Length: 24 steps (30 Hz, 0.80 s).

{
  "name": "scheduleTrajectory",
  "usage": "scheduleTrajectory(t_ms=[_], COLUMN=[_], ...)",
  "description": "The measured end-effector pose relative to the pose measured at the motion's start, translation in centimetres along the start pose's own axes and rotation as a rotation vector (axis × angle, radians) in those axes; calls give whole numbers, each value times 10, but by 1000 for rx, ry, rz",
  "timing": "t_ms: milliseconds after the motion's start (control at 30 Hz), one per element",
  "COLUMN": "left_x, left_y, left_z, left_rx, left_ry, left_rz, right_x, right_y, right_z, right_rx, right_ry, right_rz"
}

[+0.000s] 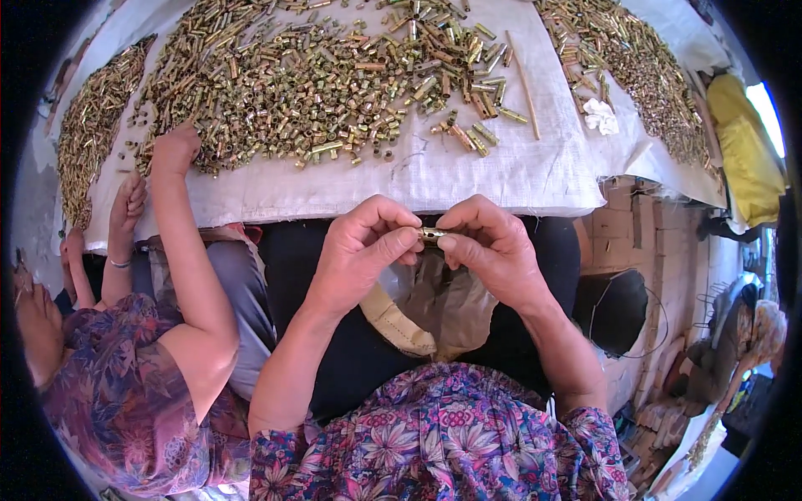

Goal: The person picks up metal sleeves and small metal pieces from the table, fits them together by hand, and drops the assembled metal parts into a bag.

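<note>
The small brass-coloured tube [431,235] sits between both hands, just on the near side of the tabletop's [535,171] front edge as I look down on it. Its long axis runs left to right, roughly parallel to that edge, so the hands face each other along it. I make neither hand the nearer: the left hand [366,244] has thumb and fingertips closed on the left end, and the right hand [493,245] pinches the right end the same way. Everything I would judge turns on how those two ends line up.

Only a short middle stretch shows, with a dark hole in its side. Fingertips cover both ends, so I can't tell from here whether it is one piece or two joined. I can't read its height above the lap either, and the curled fingers of each hand are partly hidden.

Beyond the front edge, a few loose tubes [476,137] lie toward the near right corner, with a thin wooden stick [525,83] just past them. The big heap of brass parts [276,100] spreads to the left and is cut off at my upper rim. At its near left side a co-worker's hand [176,149] reaches in; I can't see what those fingertips touch.
</note>
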<state>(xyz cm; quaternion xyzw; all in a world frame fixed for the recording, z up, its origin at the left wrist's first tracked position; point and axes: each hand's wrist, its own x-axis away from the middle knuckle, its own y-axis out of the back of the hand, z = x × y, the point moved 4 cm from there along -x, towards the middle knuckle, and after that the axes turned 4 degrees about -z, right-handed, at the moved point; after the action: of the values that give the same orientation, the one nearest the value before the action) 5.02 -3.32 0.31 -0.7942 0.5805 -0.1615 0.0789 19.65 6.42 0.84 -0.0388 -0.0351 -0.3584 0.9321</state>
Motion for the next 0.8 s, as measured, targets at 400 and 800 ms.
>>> scheduleTrajectory(t_ms=[400,800], left_x=[13,1], left_y=[-9,16], left_z=[-7,-15], left_rx=[-208,-465], left_ry=[-25,12], left_rz=[385,180], right_x=[8,-7], right_y=[-4,15], right_z=[-10,22], right_rx=[-370,432], right_ry=[-316,262], right_rz=[395,213])
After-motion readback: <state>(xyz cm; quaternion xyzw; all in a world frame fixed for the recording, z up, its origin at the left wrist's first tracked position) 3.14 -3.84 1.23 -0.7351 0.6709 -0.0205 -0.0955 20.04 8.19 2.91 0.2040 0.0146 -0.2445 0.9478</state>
